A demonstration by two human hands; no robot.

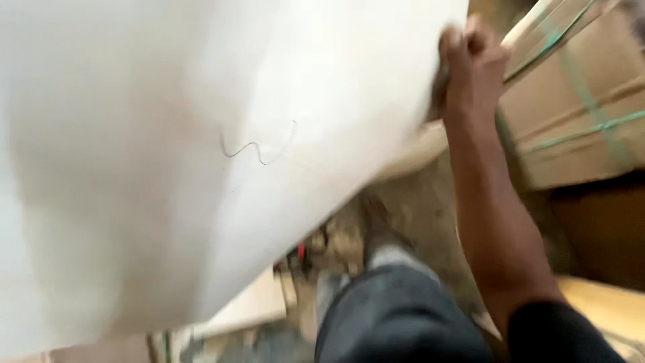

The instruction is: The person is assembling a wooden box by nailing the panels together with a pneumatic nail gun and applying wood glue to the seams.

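A large white sheet or board (pixel 175 148) fills most of the head view, tilted, with a thin pencil squiggle on its face. My right hand (pixel 470 67) grips its upper right edge, fingers curled over the rim, arm stretched up from the lower right. My left hand is out of sight, hidden behind or outside the sheet. My leg in dark trousers (pixel 396 309) and a shoe show below the sheet. The picture is blurred by motion.
Cardboard boxes bound with green straps (pixel 578 114) stand stacked at the right, close to my right hand. A dirt floor (pixel 416 202) lies below. Pale boards (pixel 252 306) lie low at the centre, and a yellowish board (pixel 605 302) lies at the lower right.
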